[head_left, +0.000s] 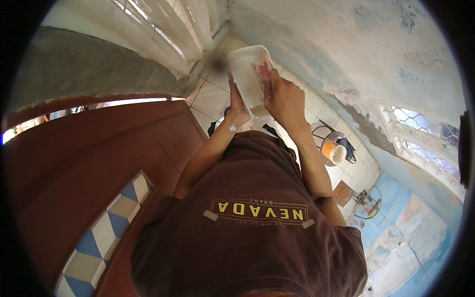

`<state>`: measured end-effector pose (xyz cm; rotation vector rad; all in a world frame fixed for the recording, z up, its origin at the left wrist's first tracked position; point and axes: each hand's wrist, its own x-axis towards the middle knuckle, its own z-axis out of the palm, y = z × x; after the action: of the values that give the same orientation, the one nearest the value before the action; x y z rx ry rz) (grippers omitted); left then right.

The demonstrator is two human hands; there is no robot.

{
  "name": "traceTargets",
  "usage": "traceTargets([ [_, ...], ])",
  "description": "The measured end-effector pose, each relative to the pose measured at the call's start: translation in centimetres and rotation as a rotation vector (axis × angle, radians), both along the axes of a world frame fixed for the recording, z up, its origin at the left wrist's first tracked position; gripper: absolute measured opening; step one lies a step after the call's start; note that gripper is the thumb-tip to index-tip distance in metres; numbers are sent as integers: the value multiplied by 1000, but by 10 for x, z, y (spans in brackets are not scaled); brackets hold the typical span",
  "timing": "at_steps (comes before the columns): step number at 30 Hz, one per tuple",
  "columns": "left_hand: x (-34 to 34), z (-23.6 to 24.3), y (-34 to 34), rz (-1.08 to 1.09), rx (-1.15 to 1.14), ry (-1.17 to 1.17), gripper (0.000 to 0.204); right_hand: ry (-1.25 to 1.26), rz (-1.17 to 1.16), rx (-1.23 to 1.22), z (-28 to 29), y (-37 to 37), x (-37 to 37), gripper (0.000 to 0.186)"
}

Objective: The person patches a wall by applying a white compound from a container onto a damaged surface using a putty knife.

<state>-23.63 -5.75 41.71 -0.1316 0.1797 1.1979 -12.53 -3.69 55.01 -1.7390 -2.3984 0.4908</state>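
In front of me, a whitish rectangular tray [245, 72] with rounded corners is tilted up, its inside smeared with pale residue and a pinkish-red patch on the right. My left hand [238, 113] grips its left side, fingers along the outer wall. Over the right part of the tray is my right hand [287, 101], its fingers closed close to the red patch. What those fingers hold is hidden by the hand.
An orange and white tub [334, 152] stands at my right on a small stand, beside a dark bag [350, 152]. A brown door [99, 153] is on the left. Patchy blue-white walls [321, 54] and a grilled window [420, 121] flank the right. Pale curtains [123, 29] hang ahead left.
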Motion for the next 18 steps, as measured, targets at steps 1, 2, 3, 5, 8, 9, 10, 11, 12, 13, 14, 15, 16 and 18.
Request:
traceTargets([
  [1, -3, 5, 0, 9, 44, -14, 77, 82, -54, 26, 6, 1, 0, 18],
  [2, -3, 8, 0, 7, 42, -9, 77, 163, -108, 52, 8, 0, 0, 18],
  [3, -1, 9, 2, 20, 1, 72, 81, 166, -115, 53, 6, -2, 0, 18],
  [5, 0, 11, 3, 34, -99, 265, 86, 283, -21, 89, -4, -10, -4, 16],
  [8, 5, 19, 2, 29, -117, 414, 89, 183, 0, 30, -19, -10, -8, 19],
  [9, 5, 20, 1, 28, -106, 376, 90, 146, -14, 23, -21, -6, -6, 19],
  [10, 5, 20, 0, 27, -96, 338, 92, 148, -19, 22, -22, -1, -2, 19],
  [11, 5, 16, 1, 22, -96, 340, 92, 130, -48, 53, -21, 3, 2, 19],
  [12, 3, 13, 2, -3, -23, 275, 88, 114, -71, 83, -17, 7, 4, 18],
  [13, 1, 10, 2, -29, 51, 210, 84, 100, -73, 93, -8, 9, 7, 16],
  [14, 1, 7, 1, -25, 50, 213, 84, 103, -69, 93, -4, 10, 11, 16],
  [15, 3, 8, 2, -24, 70, 170, 86, 181, -86, 173, -1, 10, 17, 17],
  [16, 4, 10, 2, -23, 90, 127, 87, 260, -101, 253, 3, 10, 20, 19],
  [18, 4, 12, 2, -27, 72, 136, 88, 271, -136, 258, 2, 6, 23, 18],
])
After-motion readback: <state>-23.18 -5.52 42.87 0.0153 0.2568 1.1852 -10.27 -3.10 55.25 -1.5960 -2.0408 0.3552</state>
